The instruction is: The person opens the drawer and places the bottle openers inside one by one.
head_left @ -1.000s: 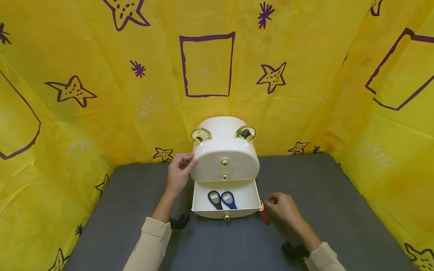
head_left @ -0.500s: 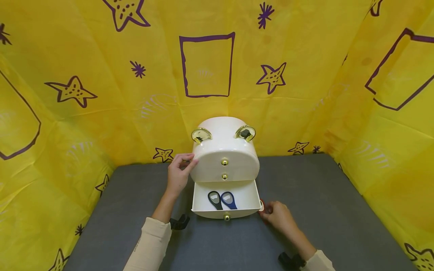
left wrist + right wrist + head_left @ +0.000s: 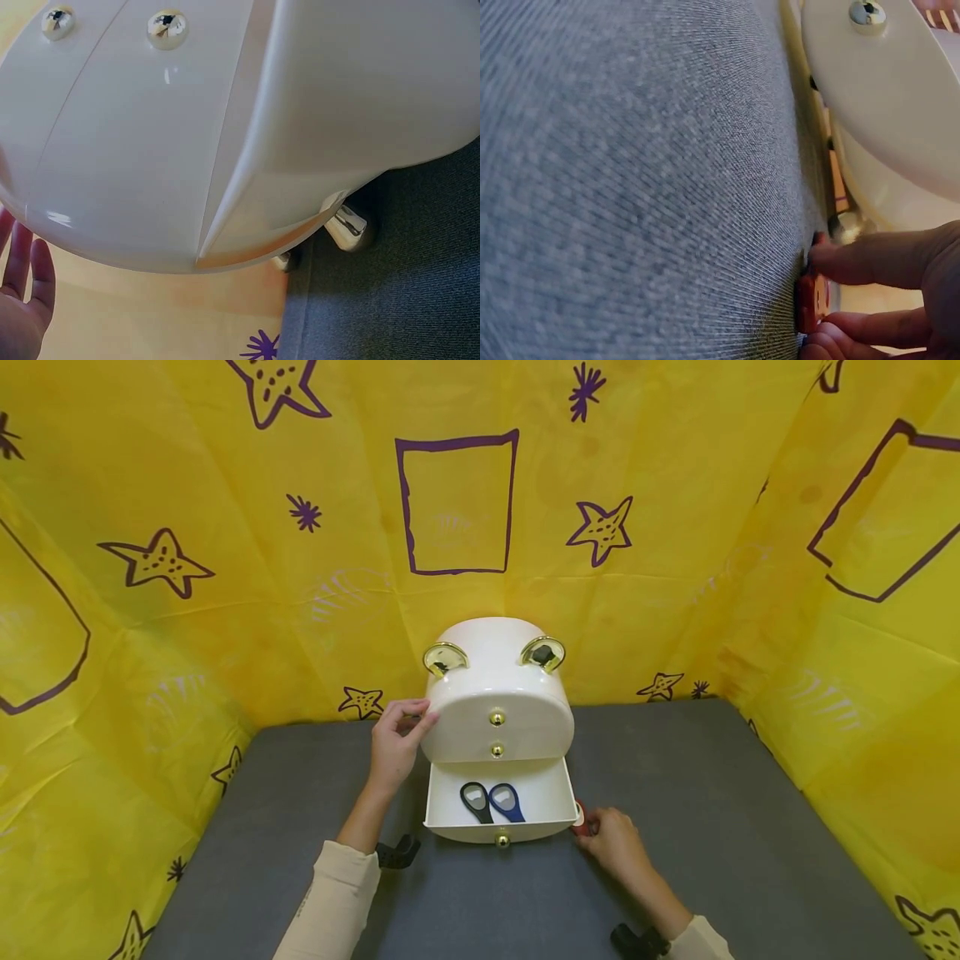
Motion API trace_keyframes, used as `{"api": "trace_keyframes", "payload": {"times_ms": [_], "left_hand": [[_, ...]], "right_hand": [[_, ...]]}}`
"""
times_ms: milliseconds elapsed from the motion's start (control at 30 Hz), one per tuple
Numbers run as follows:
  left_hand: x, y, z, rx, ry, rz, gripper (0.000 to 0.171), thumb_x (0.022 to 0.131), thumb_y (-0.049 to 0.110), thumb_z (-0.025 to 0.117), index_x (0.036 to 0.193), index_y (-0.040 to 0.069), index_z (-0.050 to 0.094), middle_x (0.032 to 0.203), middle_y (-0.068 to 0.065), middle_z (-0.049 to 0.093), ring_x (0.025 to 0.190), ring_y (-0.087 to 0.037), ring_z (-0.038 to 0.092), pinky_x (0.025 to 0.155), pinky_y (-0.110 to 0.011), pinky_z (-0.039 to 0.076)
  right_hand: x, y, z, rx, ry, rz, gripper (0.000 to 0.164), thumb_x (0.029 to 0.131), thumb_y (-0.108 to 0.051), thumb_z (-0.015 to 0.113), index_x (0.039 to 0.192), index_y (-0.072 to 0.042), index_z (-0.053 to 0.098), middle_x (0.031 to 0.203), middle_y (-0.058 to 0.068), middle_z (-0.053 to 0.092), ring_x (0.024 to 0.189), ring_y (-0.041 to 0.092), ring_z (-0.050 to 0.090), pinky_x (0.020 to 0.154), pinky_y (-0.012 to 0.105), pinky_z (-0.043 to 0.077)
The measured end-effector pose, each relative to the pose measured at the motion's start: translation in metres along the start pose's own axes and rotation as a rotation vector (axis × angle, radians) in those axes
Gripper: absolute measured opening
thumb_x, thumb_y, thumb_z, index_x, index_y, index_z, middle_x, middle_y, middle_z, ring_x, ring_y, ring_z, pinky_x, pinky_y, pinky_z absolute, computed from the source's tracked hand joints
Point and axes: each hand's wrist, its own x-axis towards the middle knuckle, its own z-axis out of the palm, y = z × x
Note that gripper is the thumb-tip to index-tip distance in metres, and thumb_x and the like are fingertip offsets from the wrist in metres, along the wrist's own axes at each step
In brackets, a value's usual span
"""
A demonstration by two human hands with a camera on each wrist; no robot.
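Note:
A white rounded cabinet (image 3: 498, 656) with gold ear-shaped pieces and gold knobs stands at the back of the table. Its bottom drawer (image 3: 546, 787) is pulled out. Inside lie a black magnifying glass (image 3: 476, 800) and a blue magnifying glass (image 3: 507, 802), side by side. My left hand (image 3: 393, 752) rests its fingertips on the cabinet's left side; its extended fingers (image 3: 43, 277) show at the curved edge in the left wrist view. Beside the drawer's front right corner, my right hand (image 3: 617, 847) pinches a red magnifying glass (image 3: 808, 304) low at the table, partly hidden by the fingers.
The dark grey table (image 3: 675, 777) extends on both sides of the cabinet. Behind it and along both sides hangs yellow cloth (image 3: 330, 635) with purple drawings. Short gold feet (image 3: 349, 228) carry the cabinet. A black wrist mount (image 3: 397, 852) sits near the drawer's left front.
My right hand has moved left and towards me, onto the red magnifying glass, which it now pinches. The left hand, cabinet and drawer have stayed as they were.

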Motion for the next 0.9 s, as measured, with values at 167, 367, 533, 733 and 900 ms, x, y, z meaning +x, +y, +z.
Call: {"api": "trace_keyframes", "payload": {"times_ms": [167, 367, 533, 733, 900], "left_hand": [[0.0008, 0.0003, 0.0001, 0.0, 0.001, -0.003, 0.02, 0.083, 0.0, 0.074, 0.098, -0.013, 0.067, 0.11, -0.028, 0.063, 0.094, 0.001, 0.057, 0.075, -0.01, 0.047], [0.0005, 0.0006, 0.0002, 0.008, 0.0, -0.008, 0.02, 0.083, -0.001, 0.073, 0.098, -0.013, 0.067, 0.11, -0.028, 0.063, 0.094, 0.001, 0.057, 0.075, -0.01, 0.047], [-0.0003, 0.0003, -0.0002, 0.016, -0.003, -0.023, 0.021, 0.084, 0.001, 0.074, 0.099, -0.011, 0.067, 0.111, -0.027, 0.063, 0.094, 0.002, 0.056, 0.076, -0.01, 0.047], [-0.0004, 0.0004, 0.0002, 0.016, -0.003, -0.012, 0.021, 0.083, 0.001, 0.074, 0.098, -0.011, 0.067, 0.11, -0.027, 0.063, 0.094, 0.002, 0.057, 0.076, -0.01, 0.047], [0.0, 0.0007, 0.0004, 0.017, 0.0, -0.007, 0.02, 0.083, 0.001, 0.074, 0.098, -0.011, 0.067, 0.11, -0.027, 0.063, 0.094, 0.002, 0.057, 0.076, -0.011, 0.048]], "right_hand": [[-0.0001, -0.0004, 0.0005, -0.022, 0.019, 0.008, 0.019, 0.064, -0.006, 0.079, 0.081, -0.002, 0.072, 0.071, 0.007, 0.061, 0.067, 0.022, 0.057, 0.059, 0.041, 0.046], [-0.0011, -0.0016, -0.0003, -0.027, 0.025, 0.015, 0.015, 0.064, -0.005, 0.077, 0.078, -0.003, 0.072, 0.072, 0.009, 0.065, 0.067, 0.027, 0.06, 0.06, 0.046, 0.048], [0.0005, -0.0007, 0.0005, -0.023, 0.02, 0.024, 0.016, 0.064, -0.005, 0.079, 0.078, -0.002, 0.072, 0.073, 0.011, 0.066, 0.068, 0.03, 0.062, 0.061, 0.048, 0.049], [0.0028, 0.001, 0.0009, -0.005, 0.017, 0.028, 0.014, 0.064, -0.004, 0.079, 0.077, -0.002, 0.072, 0.069, 0.006, 0.066, 0.064, 0.024, 0.059, 0.058, 0.043, 0.048], [0.0025, 0.0006, -0.0019, 0.018, 0.018, 0.032, 0.015, 0.064, -0.005, 0.078, 0.077, -0.003, 0.072, 0.065, 0.001, 0.063, 0.062, 0.018, 0.055, 0.056, 0.037, 0.045]]}}
